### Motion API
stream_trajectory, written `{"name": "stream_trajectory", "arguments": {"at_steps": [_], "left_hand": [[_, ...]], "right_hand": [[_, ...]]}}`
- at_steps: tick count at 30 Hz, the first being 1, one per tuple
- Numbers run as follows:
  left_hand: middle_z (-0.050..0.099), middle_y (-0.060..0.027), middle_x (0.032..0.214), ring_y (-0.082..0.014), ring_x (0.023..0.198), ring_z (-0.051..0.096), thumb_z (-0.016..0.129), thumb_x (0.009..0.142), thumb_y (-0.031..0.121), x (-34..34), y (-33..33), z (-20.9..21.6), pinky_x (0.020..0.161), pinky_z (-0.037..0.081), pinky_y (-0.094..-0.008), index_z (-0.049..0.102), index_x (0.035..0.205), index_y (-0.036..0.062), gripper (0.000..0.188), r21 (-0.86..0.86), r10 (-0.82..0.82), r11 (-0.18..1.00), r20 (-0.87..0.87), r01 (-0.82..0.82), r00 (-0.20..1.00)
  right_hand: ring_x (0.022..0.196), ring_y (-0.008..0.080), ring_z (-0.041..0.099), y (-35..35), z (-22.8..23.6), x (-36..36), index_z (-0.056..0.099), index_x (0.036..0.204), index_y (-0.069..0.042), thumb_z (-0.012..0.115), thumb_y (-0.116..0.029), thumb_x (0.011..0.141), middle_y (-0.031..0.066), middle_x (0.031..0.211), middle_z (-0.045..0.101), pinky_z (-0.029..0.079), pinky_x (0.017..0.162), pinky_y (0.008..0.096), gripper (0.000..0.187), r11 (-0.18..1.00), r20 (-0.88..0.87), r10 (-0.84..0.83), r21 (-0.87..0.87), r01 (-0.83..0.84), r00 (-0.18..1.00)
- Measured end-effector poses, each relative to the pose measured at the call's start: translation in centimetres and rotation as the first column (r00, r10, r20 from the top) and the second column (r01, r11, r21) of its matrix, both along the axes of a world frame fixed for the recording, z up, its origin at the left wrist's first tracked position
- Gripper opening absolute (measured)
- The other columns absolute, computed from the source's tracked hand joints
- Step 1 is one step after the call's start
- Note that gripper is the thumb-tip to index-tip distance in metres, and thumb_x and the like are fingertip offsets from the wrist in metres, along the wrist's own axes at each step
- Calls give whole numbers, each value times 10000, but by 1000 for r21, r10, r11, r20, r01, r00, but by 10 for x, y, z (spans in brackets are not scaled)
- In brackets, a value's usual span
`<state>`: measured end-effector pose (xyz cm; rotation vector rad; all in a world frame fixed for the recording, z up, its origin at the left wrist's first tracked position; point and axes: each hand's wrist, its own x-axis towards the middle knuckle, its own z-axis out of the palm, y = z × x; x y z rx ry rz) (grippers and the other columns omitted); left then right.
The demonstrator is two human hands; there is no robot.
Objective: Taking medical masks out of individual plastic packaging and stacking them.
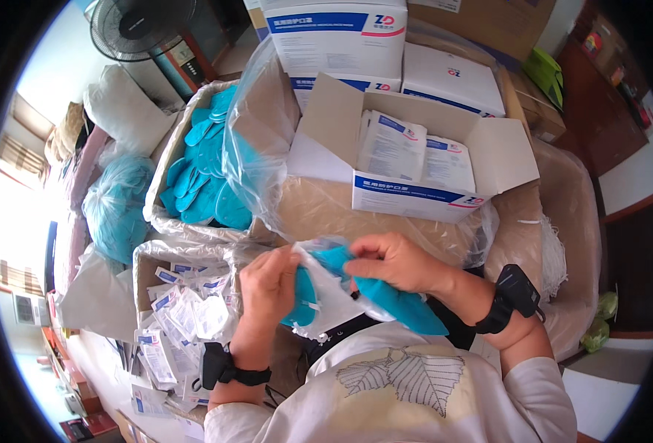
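- Closest lies the person's pale shirt (393, 384), printed with leaves.
- Left hand (267, 288): fingers and thumb drawn together, pinching the upper edge of a white sheet (334, 301); a teal piece (303, 301) shows just beside the palm.
- Right hand (396, 262): fingertips nearly together, with hold of a teal flap (331, 260) between the hands; a second flap (407, 306) hangs below this hand, toward the right.
- Sheet and teal parts sit between both hands, just above the shirt.
- Near left, a bin (143, 288) holds white packets (190, 314).
- Farther left, another bin (201, 235) holds teal pads (207, 173).
- Far right of centre, an open box (415, 202) holds upright packets.
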<state>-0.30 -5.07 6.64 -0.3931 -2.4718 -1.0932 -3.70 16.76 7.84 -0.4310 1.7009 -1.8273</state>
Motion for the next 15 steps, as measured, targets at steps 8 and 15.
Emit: {"name": "stream_trajectory", "arguments": {"at_steps": [8, 15], "left_hand": [[472, 31, 654, -54, 632, 418, 454, 930, 202, 50, -173, 16, 559, 362, -234, 562, 803, -9, 269, 42, 516, 829, 329, -558, 791], [623, -187, 948, -330, 890, 595, 458, 892, 358, 123, -310, -42, 756, 436, -395, 578, 1098, 91, 357, -767, 973, 167, 27, -619, 230]], "right_hand": [[534, 85, 336, 57, 44, 7, 503, 835, -82, 395, -237, 953, -13, 574, 396, 304, 514, 200, 222, 707, 501, -306, -449, 546, 809], [470, 33, 342, 79, 35, 5, 519, 948, -59, 431, -269, 939, -11, 582, 455, 275, 498, 185, 227, 743, 338, -471, -346, 573, 815]]}}
